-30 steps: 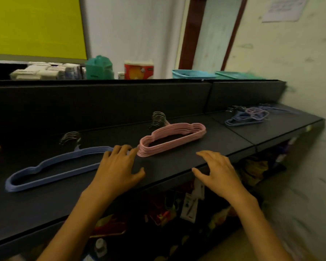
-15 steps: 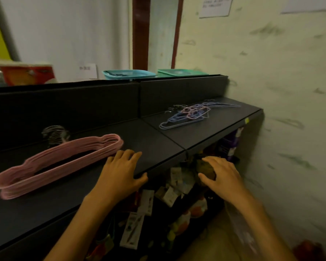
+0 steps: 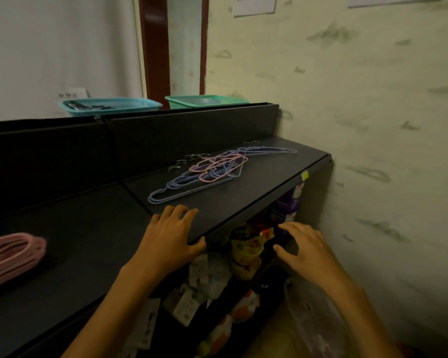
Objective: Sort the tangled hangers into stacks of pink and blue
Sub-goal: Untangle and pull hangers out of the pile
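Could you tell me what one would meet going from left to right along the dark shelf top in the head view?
pink hanger stack → left hand → tangled pile of pink and blue hangers → yellow sticker on the shelf's front edge

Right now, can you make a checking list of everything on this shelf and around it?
Surface: dark shelf top, mostly bare.
Job's things: tangled hangers, pink and blue mixed, unsorted; pink stack at far left.
Clutter: packaged goods hanging under the shelf; plastic bag on the floor.
Grippers: left hand flat on the shelf edge, empty; right hand open in the air off the edge, empty.
Cables: nothing seen.
Surroundings: blue tray, green tray behind; stained wall at right.
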Available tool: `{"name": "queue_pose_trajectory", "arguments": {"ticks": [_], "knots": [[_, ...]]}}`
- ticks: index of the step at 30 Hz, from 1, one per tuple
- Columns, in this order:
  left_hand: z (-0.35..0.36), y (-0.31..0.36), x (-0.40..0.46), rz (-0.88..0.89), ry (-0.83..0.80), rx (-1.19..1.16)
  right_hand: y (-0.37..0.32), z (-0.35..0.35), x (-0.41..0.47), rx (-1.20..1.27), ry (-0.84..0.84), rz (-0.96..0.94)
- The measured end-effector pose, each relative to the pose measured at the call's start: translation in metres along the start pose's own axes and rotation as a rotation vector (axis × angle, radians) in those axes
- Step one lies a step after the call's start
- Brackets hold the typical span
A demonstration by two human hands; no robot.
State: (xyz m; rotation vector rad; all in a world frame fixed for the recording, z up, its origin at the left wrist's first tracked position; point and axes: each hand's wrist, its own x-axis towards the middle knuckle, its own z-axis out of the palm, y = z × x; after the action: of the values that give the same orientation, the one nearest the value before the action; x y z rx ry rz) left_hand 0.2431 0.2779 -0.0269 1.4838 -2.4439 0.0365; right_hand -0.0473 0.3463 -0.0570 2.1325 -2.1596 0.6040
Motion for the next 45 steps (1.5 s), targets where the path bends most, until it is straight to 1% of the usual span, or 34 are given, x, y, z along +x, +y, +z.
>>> {"name": "queue_pose_trajectory", "arguments": {"ticks": [5,11,15,24,29,34,37,40,45], "knots": [[0.024,0.016,0.076,0.005,0.02,-0.015,0.05,0.012,0.057,-0.005,-0.018,-0.007],[0.034,0.019,0.175,-0.07,0.008,0.033,0.096,0.018,0.164,0.012,-0.032,-0.041],[0.041,0.011,0.219,-0.115,0.013,0.091,0.114,0.029,0.226,0.043,-0.056,-0.083],[0.044,-0.001,0.272,-0.307,-0.017,0.166,0.125,0.062,0.336,0.146,-0.095,-0.23],[0.054,0.005,0.296,-0.432,-0.081,0.169,0.139,0.074,0.389,0.237,-0.151,-0.327],[0.072,0.02,0.325,-0.582,-0.15,0.17,0.162,0.082,0.444,0.245,-0.174,-0.431],[0.08,0.028,0.339,-0.699,-0.173,0.158,0.177,0.082,0.468,0.271,-0.221,-0.463],[0.085,0.035,0.348,-0.793,-0.178,0.141,0.187,0.083,0.487,0.315,-0.231,-0.521],[0.084,0.042,0.354,-0.866,-0.14,0.131,0.197,0.087,0.504,0.331,-0.272,-0.557]]}}
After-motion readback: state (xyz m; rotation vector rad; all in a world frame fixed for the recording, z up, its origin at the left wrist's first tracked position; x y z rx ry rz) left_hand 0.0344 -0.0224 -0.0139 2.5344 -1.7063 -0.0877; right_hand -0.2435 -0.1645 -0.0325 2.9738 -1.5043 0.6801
